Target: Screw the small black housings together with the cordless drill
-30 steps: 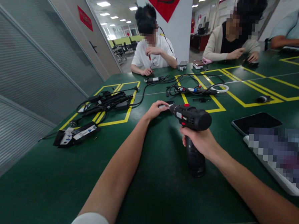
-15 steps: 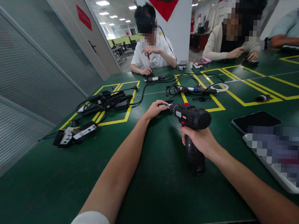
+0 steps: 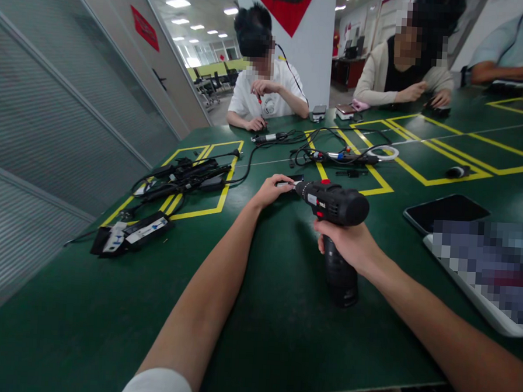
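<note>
My right hand (image 3: 344, 244) is wrapped round the grip of a black cordless drill (image 3: 335, 203) with red details. The drill lies level, its chuck pointing left, and its battery base hangs low over the green table. At the drill's tip, my left hand (image 3: 274, 191) is closed on a small dark piece (image 3: 297, 178) with a light strip along it. Fingers and chuck hide most of that piece, so its kind does not show. Whether the bit touches the piece I cannot tell.
Black cables and adapters (image 3: 187, 177) lie at left, with a black case (image 3: 148, 230) in front. A tool with a cable (image 3: 345, 157) lies beyond my hands. A phone (image 3: 447, 213) and a blurred-out tablet-like device (image 3: 471, 289) are at right. Several people sit across the table (image 3: 271, 337).
My hands and the drill hold nearly the same place. The view has shifted very slightly. Across the table, the person in white has moved the raised hand a little.
</note>
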Demonstrator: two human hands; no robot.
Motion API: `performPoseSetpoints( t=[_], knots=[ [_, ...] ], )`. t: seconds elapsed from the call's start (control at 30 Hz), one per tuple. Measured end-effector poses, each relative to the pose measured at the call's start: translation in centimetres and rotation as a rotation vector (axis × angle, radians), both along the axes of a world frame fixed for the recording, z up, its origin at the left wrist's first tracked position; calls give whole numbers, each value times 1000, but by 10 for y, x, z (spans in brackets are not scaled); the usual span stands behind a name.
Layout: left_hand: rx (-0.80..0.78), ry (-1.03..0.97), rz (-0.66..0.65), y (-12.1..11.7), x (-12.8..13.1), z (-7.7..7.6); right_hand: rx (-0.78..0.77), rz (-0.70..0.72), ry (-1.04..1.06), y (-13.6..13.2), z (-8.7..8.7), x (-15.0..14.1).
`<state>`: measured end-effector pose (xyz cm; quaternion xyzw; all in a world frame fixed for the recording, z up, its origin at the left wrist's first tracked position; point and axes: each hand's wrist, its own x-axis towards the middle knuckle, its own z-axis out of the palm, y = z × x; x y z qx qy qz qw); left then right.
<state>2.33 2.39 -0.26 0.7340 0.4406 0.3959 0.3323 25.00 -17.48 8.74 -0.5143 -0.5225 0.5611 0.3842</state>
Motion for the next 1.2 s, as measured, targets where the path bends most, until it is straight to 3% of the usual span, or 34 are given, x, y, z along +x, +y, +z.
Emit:
performPoseSetpoints(
  t=[1.2],
  knots=[
    [-33,-32,8,0,-1,0,17,-7,37,4,-10,1]
  ],
)
